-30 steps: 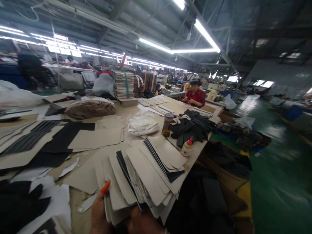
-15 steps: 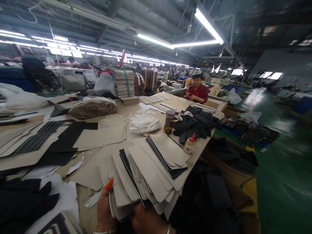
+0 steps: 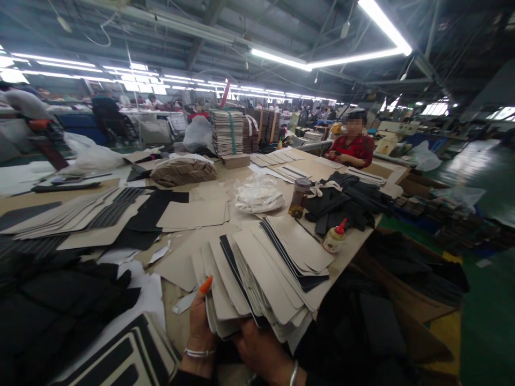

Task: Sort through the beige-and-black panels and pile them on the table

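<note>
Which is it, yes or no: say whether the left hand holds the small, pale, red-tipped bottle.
No, the left hand grips beige rectangular sheets; the bottle stands apart.

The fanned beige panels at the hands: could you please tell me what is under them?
The right hand is tucked beneath the panels' near edge, and a beige sheet shows at their left; the rest is covered.
</note>
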`<action>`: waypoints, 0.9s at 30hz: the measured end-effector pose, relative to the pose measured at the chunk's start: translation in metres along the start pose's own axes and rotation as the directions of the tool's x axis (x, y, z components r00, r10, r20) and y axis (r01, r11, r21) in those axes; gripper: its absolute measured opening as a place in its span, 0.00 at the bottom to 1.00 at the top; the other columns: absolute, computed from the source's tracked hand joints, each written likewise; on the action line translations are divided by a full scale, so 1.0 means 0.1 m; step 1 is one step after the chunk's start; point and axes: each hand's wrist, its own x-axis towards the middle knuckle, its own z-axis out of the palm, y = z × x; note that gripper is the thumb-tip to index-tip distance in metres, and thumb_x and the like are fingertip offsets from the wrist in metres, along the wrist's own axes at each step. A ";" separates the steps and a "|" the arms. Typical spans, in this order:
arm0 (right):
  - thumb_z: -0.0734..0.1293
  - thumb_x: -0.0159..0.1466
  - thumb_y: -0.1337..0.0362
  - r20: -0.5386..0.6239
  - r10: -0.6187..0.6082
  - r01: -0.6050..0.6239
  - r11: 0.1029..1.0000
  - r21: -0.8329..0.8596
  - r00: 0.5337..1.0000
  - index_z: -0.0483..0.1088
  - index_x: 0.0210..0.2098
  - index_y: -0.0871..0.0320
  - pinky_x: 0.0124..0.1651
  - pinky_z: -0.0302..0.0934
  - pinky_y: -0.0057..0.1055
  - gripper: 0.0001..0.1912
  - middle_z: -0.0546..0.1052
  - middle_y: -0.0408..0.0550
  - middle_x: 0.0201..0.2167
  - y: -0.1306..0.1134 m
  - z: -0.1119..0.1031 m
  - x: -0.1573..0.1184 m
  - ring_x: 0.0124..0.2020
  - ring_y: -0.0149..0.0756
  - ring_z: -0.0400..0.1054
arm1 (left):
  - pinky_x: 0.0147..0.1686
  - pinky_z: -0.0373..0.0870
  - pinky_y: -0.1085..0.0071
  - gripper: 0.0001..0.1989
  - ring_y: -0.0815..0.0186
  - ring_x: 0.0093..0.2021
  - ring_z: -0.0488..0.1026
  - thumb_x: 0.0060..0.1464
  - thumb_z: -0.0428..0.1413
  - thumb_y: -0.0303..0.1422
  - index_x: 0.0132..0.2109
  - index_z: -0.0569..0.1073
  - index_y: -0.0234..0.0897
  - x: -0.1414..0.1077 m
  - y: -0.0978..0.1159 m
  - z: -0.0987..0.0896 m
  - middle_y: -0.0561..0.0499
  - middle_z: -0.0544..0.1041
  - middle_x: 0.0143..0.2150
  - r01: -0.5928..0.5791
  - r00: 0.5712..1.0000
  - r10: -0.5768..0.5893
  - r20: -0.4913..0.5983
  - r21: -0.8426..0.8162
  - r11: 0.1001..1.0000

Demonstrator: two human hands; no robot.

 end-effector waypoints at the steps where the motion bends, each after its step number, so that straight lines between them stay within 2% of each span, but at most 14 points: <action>1: 0.65 0.68 0.60 0.004 -0.003 0.003 1.000 -0.008 1.000 0.74 0.53 0.57 0.40 0.73 0.32 0.16 0.82 0.57 0.42 0.00 0.00 0.00 0.35 0.43 0.78 | 0.56 0.75 0.52 0.25 0.48 0.50 0.80 0.61 0.52 0.27 0.65 0.70 0.29 -0.01 0.00 0.01 0.39 0.84 0.42 0.026 1.000 -0.026 0.011 -0.011 1.000; 5: 0.66 0.67 0.59 -0.008 0.074 -0.073 0.994 0.077 0.997 0.75 0.54 0.56 0.47 0.72 0.35 0.17 0.82 0.55 0.42 -0.03 -0.04 0.01 0.41 0.44 0.78 | 0.58 0.74 0.51 0.26 0.48 0.52 0.79 0.61 0.51 0.28 0.66 0.69 0.28 -0.03 0.00 0.03 0.38 0.83 0.45 0.045 0.998 -0.044 0.038 -0.038 0.998; 8: 0.69 0.66 0.53 -0.005 0.120 -0.117 0.971 0.208 0.993 0.73 0.57 0.53 0.55 0.69 0.37 0.22 0.81 0.55 0.49 -0.04 -0.11 0.05 0.50 0.45 0.76 | 0.56 0.76 0.52 0.26 0.49 0.49 0.80 0.60 0.53 0.27 0.65 0.69 0.29 -0.01 0.00 0.03 0.40 0.84 0.42 0.006 1.000 -0.007 -0.024 -0.002 1.000; 12: 0.71 0.63 0.45 0.092 0.113 -0.140 0.911 0.387 0.989 0.69 0.63 0.51 0.61 0.65 0.38 0.32 0.78 0.53 0.56 -0.04 -0.23 0.12 0.58 0.46 0.71 | 0.51 0.80 0.56 0.25 0.51 0.44 0.83 0.57 0.56 0.23 0.62 0.73 0.32 0.03 -0.01 -0.02 0.46 0.85 0.34 -0.100 0.987 0.112 -0.116 0.104 0.989; 15: 0.71 0.64 0.48 0.145 0.060 -0.123 0.872 0.474 0.988 0.67 0.64 0.46 0.65 0.61 0.38 0.31 0.76 0.47 0.58 -0.03 -0.29 0.14 0.60 0.44 0.69 | 0.49 0.81 0.58 0.30 0.53 0.43 0.83 0.52 0.57 0.18 0.63 0.72 0.37 0.06 -0.03 -0.08 0.51 0.84 0.32 -0.218 0.955 0.250 -0.161 0.191 0.957; 17: 0.70 0.65 0.50 0.154 0.030 -0.101 0.875 0.474 0.988 0.67 0.64 0.44 0.66 0.60 0.37 0.28 0.75 0.45 0.59 -0.03 -0.31 0.14 0.61 0.42 0.68 | 0.49 0.81 0.61 0.34 0.55 0.42 0.83 0.49 0.56 0.16 0.64 0.71 0.39 0.06 -0.05 -0.10 0.54 0.84 0.32 -0.265 0.935 0.309 -0.172 0.238 0.934; 19: 0.69 0.66 0.51 0.152 0.011 -0.078 0.893 0.443 0.988 0.67 0.64 0.45 0.66 0.59 0.37 0.27 0.75 0.45 0.59 -0.03 -0.30 0.13 0.61 0.42 0.68 | 0.49 0.80 0.62 0.34 0.56 0.42 0.83 0.50 0.57 0.16 0.64 0.70 0.37 0.06 -0.05 -0.10 0.54 0.84 0.32 -0.254 0.940 0.300 -0.164 0.253 0.934; 22: 0.67 0.67 0.50 0.147 -0.016 -0.043 0.918 0.394 0.989 0.66 0.64 0.44 0.66 0.60 0.36 0.27 0.75 0.46 0.58 -0.02 -0.27 0.13 0.60 0.42 0.69 | 0.50 0.80 0.60 0.30 0.54 0.45 0.82 0.53 0.58 0.22 0.64 0.70 0.36 0.05 -0.03 -0.09 0.51 0.85 0.35 -0.204 0.964 0.232 -0.130 0.198 0.959; 27: 0.69 0.64 0.47 0.145 -0.017 -0.021 0.966 0.257 0.989 0.63 0.65 0.37 0.62 0.65 0.39 0.31 0.73 0.42 0.61 -0.03 -0.31 0.16 0.56 0.46 0.72 | 0.47 0.81 0.58 0.29 0.50 0.46 0.82 0.50 0.63 0.29 0.60 0.74 0.40 0.02 -0.01 -0.10 0.52 0.85 0.34 -0.238 0.938 0.295 -0.183 0.281 0.930</action>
